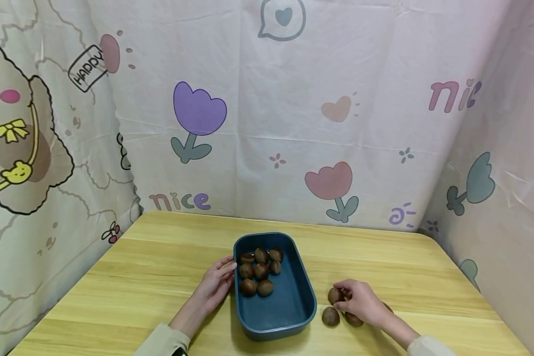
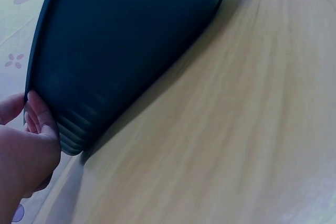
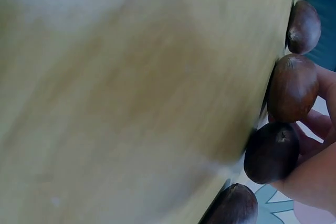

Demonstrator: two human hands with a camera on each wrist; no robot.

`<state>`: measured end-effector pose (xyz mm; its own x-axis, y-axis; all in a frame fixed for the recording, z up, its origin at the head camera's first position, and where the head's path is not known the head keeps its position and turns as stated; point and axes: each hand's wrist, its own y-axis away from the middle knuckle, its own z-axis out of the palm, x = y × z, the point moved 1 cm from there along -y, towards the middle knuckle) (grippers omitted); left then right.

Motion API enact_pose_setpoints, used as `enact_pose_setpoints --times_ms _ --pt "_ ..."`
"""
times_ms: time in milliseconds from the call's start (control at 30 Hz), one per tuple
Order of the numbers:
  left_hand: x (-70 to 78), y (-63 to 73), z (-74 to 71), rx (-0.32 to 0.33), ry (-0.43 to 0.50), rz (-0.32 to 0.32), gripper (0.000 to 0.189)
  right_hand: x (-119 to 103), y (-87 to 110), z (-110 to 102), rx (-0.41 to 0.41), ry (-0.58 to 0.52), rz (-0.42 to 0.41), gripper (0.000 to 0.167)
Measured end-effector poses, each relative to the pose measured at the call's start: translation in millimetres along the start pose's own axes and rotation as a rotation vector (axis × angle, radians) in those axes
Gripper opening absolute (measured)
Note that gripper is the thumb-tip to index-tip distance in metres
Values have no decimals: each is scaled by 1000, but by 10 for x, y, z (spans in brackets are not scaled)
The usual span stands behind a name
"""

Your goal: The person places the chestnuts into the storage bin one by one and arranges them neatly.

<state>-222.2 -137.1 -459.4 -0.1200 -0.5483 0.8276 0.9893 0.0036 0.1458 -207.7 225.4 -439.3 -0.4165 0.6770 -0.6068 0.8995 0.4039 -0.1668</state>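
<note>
A dark blue rectangular box [image 1: 276,316] with rounded corners stands on the table, several brown chestnuts [image 1: 261,271] grouped toward its far left part. Along its left side, my left hand [image 1: 216,287] holds the wall, thumb at the rim and fingers [image 2: 42,111] against the outside. Right of the box, my right hand [image 1: 360,301] pinches a chestnut [image 1: 335,295] between thumb and index finger, low over the tabletop. Another chestnut [image 1: 331,316] lies just in front of it. More lie under and behind the hand, partly covered; the right wrist view shows a brown one [image 3: 293,87] by the fingers.
The light wooden table [image 1: 173,257] reaches back to a patterned cloth [image 1: 267,178] hanging behind it. Similar cloth hangs at the left and right sides. One chestnut [image 1: 387,307] peeks out behind the right wrist.
</note>
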Motion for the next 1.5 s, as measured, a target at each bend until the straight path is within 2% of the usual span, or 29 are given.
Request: enact_pose_setpoints --times_ms 367,800,1133,1500 --pt "-1 9 11 -9 2 0 23 11 -48 -33 -47 -70 11 45" --pt "28 23 11 -31 19 -22 21 -180 -223 -129 -113 -231 66 46" --pt "34 29 13 -32 30 -24 20 -371 -423 -193 -131 -206 43 45" --pt "43 30 10 -33 38 -24 20 -608 -677 -217 -194 -134 -59 40"
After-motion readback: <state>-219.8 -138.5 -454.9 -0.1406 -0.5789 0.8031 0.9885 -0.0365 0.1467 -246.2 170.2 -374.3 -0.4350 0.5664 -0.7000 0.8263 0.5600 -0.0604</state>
